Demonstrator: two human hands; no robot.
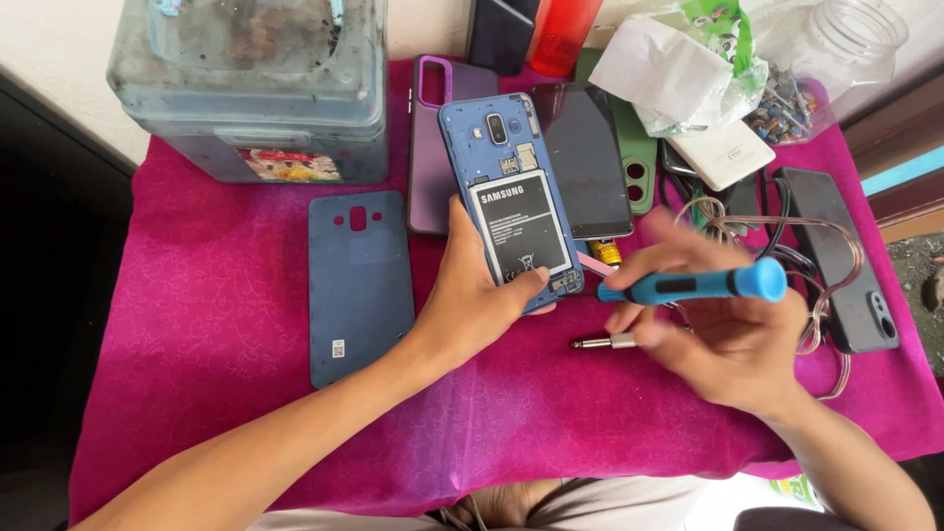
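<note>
My left hand (472, 295) grips the lower end of a blue phone (506, 187) with its back cover off, so the black battery and camera show. The thumb rests on the battery's lower edge. My right hand (728, 329) holds a blue-handled screwdriver (693, 285) sideways, its tip pointing left toward the phone's bottom corner. The phone's blue back cover (359, 285) lies flat on the pink cloth (216, 324) to the left. A small metal plug-like piece (605, 342) lies on the cloth below the screwdriver.
A dusty clear plastic box (251, 88) stands at the back left. Behind the phone lie a purple case (433, 147), a dark phone (588, 157), a green case (639, 167) and a white device (723, 152). A black phone (851, 261) and coiled cable (821, 305) sit right, plus a bag and a jar of small parts.
</note>
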